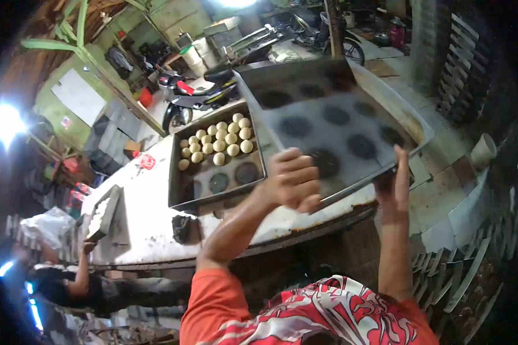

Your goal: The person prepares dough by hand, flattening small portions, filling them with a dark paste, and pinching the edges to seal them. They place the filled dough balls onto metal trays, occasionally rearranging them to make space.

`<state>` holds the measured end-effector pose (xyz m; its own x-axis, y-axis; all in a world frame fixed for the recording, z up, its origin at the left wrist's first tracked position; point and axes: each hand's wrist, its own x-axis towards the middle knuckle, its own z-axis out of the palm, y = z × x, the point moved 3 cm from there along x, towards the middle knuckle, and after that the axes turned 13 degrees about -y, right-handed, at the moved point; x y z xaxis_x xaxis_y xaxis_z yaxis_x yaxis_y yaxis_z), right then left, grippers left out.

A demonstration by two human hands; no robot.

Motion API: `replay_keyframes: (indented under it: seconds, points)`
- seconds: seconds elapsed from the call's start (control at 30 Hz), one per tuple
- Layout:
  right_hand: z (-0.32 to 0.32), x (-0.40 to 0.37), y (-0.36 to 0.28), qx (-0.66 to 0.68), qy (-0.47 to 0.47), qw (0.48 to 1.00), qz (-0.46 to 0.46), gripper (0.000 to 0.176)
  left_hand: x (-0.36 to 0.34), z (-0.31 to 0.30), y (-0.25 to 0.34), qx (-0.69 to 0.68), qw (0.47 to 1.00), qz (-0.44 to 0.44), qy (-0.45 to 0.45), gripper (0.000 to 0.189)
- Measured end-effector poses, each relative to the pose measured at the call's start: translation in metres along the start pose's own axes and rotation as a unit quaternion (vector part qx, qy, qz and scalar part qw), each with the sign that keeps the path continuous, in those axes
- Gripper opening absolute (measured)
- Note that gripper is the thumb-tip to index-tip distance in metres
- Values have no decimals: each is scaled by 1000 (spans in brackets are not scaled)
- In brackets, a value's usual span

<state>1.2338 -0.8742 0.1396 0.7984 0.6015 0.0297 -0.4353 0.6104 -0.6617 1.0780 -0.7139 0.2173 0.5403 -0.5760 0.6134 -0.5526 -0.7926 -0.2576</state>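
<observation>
White tabletop (144, 230) below; left hand (293, 179) and right hand (396, 179), each grip clamped on dark tray's (336, 133) near edge.

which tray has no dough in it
The large tray between the left hand and right hand: only dark round patches show, while the middle tray and far-left tray hold pale pieces.

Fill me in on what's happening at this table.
The person has a large metal tray tilted up, the left hand closed at its near edge and the right hand at the near right corner. It shows dark round marks and no balls. Beside it on the table, a second tray is partly filled with pale balls, probably dough. Off to the left, another person has a hand on a smaller tray.
</observation>
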Motion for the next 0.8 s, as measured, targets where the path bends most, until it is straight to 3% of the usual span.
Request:
replay_keyframes:
  seconds: [0.03,0.07,0.1,0.13,0.2,0.27,0.3,0.33,0.37,0.43,0.47,0.53,0.57,0.63,0.67,0.7,0.73,0.77,0.8]
  points:
    - [-17,10,9,10,2,1000,1,41,-10,32,-10,-38,998,3,46,21]
    - [-30,14,20,-26,95,995,12,40,-27,65,-24,-74,993,10,93,18]
    - [-56,24,36,-69,160,983,52,57,-42,88,-34,-89,989,-4,122,18]
    - [-85,27,50,-71,162,982,69,63,-55,104,-35,-98,983,-20,152,18]
    - [-100,39,76,-112,198,974,19,73,-95,131,-32,-135,982,-90,93,15]
    - [-86,42,84,-243,296,921,73,69,-125,137,-30,-133,973,-162,98,15]
    - [-113,53,91,-501,320,804,9,71,-142,132,-35,-108,953,-239,150,15]
    - [-86,62,96,-714,313,622,-65,74,-157,126,-37,-84,925,-311,200,15]
    - [-57,63,99,-824,293,449,-185,59,-171,117,-28,-122,922,-315,188,11]
    - [13,99,139,-658,58,743,-104,39,-183,96,-4,-203,896,-329,218,6]
    - [60,112,170,-715,-79,688,-101,24,-188,73,3,-230,880,-358,209,8]
    - [133,138,251,-707,-332,607,-146,17,-218,58,21,-227,853,-413,225,10]
    - [150,150,294,-715,-377,580,-97,22,-233,48,30,-220,849,-422,228,10]
    - [158,179,368,-787,-429,442,-39,33,-262,30,48,-194,807,-512,221,14]
    - [153,189,392,-819,-384,426,-12,32,-270,23,57,-186,805,-518,223,14]
    - [146,198,414,-848,-336,410,15,32,-280,16,66,-200,752,-556,292,20]
    - [147,201,426,-866,-284,412,-15,36,-288,11,76,-214,692,-589,360,26]
    - [139,200,428,-811,-300,501,0,34,-290,9,84,-204,690,-593,361,26]
    - [158,187,413,-746,-318,585,14,33,-300,11,90,-225,580,-678,391,30]
